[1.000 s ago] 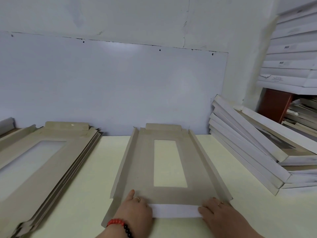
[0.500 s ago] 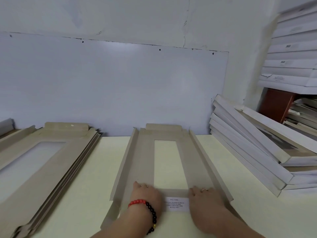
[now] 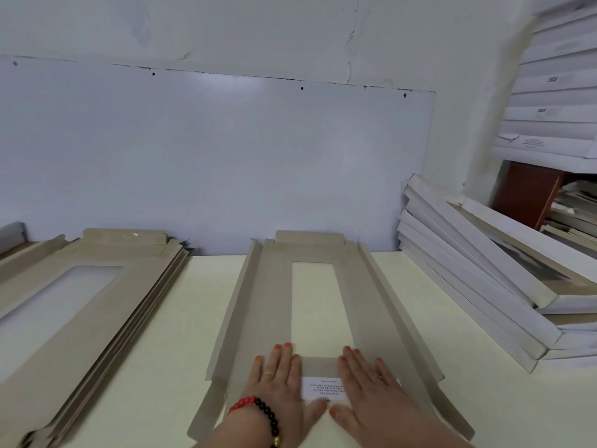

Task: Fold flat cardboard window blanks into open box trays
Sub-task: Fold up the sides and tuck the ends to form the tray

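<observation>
a stack of flat blanks [image 3: 80,295] lies along the left edge of the table [image 3: 181,318], its far end against the wall panel [image 3: 210,163], each with a window cut out. near the middle of the table, its far end close to the back edge, lies the cardboard blank [image 3: 268,312], long side flaps raised a little and its window showing the table through it. the left hand [image 3: 279,383], wearing a bead bracelet [image 3: 258,412], presses flat on the blank's near end, fingers straight and close together. between the hands sits a white printed flap [image 3: 323,388]. the right hand [image 3: 371,389] presses flat beside it, fingers straight, slightly spread. at the right edge, folded white trays [image 3: 478,270] lean in a stack.
</observation>
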Demonstrator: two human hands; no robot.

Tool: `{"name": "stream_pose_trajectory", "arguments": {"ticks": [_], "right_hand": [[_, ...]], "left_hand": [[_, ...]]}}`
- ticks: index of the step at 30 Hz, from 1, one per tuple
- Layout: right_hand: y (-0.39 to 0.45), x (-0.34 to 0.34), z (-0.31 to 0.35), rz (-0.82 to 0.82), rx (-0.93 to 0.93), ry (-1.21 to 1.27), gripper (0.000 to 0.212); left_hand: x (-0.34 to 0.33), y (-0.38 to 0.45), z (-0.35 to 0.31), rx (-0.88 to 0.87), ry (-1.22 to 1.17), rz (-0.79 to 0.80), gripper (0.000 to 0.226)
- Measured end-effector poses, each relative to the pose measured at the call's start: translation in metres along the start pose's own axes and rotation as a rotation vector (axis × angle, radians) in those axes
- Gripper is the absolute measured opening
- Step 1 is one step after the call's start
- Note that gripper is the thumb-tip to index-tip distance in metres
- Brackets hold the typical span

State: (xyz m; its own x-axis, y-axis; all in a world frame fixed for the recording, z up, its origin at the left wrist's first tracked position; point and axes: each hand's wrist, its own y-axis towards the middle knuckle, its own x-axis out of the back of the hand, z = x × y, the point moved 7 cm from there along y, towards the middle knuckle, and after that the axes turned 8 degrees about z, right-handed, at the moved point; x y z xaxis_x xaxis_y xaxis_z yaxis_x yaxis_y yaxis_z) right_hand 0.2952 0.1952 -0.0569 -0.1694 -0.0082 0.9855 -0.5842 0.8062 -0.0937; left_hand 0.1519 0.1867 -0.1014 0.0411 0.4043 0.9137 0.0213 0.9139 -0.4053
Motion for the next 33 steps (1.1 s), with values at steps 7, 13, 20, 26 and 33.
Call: {"name": "stream_pose_trajectory", "arguments": {"ticks": [7, 13, 20, 26, 33], "right_hand": [[-0.002, -0.015, -0.027, 0.019, 0.011, -0.131, 0.085], [-0.014, 0.001, -0.039, 0.079, -0.128, -0.156, 0.070], [-0.028, 0.051, -0.108, -0.171, -0.310, -0.228, 0.072], [-0.021, 0.039, -0.102, -0.052, 0.006, -0.324, 0.080], [-0.017, 0.035, -0.072, -0.006, 0.176, -0.371, 0.043]], "left_hand": [[-0.001, -0.005, 0.017, 0.108, 0.115, 0.055, 0.110], [-0.001, -0.011, 0.029, 0.151, 0.106, 0.055, 0.112], [-0.005, -0.013, 0.038, 0.121, -0.010, -0.015, 0.109], [-0.002, -0.017, 0.039, 0.084, 0.023, -0.017, 0.107], [0.025, -0.028, 0.041, -0.058, 0.019, -0.205, 0.070]]}}
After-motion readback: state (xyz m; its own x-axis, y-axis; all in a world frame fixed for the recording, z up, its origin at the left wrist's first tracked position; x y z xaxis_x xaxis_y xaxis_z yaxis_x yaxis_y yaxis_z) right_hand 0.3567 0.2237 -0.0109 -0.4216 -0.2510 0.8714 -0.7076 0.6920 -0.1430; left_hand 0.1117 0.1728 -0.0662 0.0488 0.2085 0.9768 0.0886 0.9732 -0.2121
